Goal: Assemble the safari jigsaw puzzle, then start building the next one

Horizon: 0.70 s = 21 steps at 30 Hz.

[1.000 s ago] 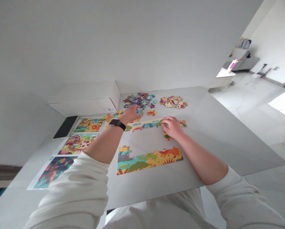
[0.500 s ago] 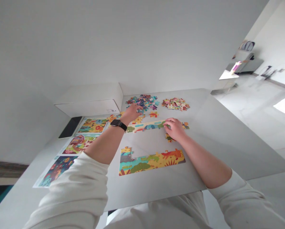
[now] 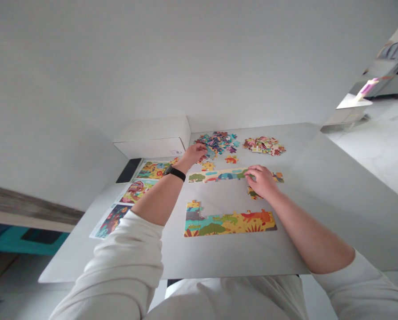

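My left hand (image 3: 194, 154), with a black watch on its wrist, reaches to the near edge of a pile of blue and purple puzzle pieces (image 3: 217, 141); its fingers are curled, and what they hold is hidden. My right hand (image 3: 261, 181) rests with bent fingers on the right end of an assembled upper puzzle strip (image 3: 219, 175), over a loose piece (image 3: 252, 193). A longer assembled strip with green and orange animals (image 3: 228, 221) lies nearer to me on the grey table (image 3: 319, 213).
A second pile of pink and yellow pieces (image 3: 264, 145) lies at the back right. A white box (image 3: 154, 136) stands at the back left, with a dark phone (image 3: 129, 170) and three picture sheets (image 3: 137, 191) beside it. Two small loose pieces (image 3: 231, 159) sit between pile and strip.
The view has swung left, so everything sits further right in frame. My left hand has reached a little further into the blue pile. My right hand stays on the strip's end.
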Motion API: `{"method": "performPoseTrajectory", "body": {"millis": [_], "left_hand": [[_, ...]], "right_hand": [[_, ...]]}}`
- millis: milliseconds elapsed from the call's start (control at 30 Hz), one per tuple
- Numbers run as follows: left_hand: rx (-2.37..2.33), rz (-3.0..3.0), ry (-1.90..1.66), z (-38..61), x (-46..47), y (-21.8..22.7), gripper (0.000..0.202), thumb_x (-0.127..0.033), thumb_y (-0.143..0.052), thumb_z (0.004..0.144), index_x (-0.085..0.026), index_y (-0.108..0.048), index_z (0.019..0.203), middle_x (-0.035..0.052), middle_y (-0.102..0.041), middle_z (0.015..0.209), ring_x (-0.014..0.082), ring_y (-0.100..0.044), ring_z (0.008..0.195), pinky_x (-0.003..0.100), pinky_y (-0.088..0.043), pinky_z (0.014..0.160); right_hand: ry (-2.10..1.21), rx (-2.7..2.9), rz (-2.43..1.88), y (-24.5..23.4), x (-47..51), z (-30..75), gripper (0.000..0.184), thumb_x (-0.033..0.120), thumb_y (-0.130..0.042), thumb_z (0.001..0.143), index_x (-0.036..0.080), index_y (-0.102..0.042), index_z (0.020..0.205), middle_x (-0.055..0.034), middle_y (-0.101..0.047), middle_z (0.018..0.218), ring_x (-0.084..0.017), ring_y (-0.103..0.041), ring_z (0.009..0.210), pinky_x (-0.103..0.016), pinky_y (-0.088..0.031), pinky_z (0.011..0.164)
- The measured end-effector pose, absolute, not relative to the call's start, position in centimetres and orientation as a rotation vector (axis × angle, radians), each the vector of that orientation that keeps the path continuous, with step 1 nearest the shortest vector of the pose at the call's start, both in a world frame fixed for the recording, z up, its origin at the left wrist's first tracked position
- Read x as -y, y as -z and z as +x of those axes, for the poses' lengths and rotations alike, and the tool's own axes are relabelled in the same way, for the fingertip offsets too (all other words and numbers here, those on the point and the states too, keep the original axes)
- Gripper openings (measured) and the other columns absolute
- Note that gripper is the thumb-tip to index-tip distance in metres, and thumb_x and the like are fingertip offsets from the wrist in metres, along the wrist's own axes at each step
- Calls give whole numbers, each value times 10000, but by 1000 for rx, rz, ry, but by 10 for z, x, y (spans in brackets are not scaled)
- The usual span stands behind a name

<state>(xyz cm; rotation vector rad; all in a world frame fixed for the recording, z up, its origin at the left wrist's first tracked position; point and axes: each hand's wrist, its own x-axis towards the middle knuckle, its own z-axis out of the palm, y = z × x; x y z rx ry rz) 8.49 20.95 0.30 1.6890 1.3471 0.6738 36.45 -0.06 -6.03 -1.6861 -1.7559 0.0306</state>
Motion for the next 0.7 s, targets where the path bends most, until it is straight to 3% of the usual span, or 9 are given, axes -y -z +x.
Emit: {"method": "performPoseTrajectory", "body": {"millis": [200,367,467,567,700], "left_hand": [[-1351,1679,-652,90,-202,-4,199,-313,-815,959,-179,-742,1086,34,-752,745,130,-713,672,254,-586,687],[-1395,1684,-620,102,-204,-3,299,-408,-884,905,-194,-745,1062,30,-762,790,127,-718,684,233,-574,658],[-1451,1770,-574,111,-202,-1,273,-374,-865,923,-191,-761,1096,20,-764,793,133,-720,701,238,-556,662],[-1484,1915,-496,118,-198,1,206,-319,-795,977,-168,-788,1117,27,-768,788,152,-733,760,254,-551,715],[-1451,2088,-499,118,-196,0,155,-268,-777,958,-199,-830,1086,69,-836,1047,227,-771,993,322,-583,910]], "right_hand": [[-25,1752,-1682,63,0,366,198,255,-660,979,269,-854,1012,-101,-773,1232,-313,-690,1164,-529,-508,1108],[-20,1757,-1687,61,0,366,185,248,-670,971,273,-851,999,-104,-774,1218,-316,-693,1150,-533,-512,1099],[-26,1772,-1693,60,1,367,182,253,-673,974,276,-850,1005,-103,-772,1227,-314,-696,1151,-529,-516,1097],[-28,1785,-1691,61,0,369,182,257,-671,978,277,-849,1010,-106,-767,1237,-312,-693,1160,-528,-516,1103],[-23,1781,-1691,62,0,370,185,257,-670,980,282,-850,1015,-103,-762,1240,-315,-687,1163,-533,-517,1105]]}}
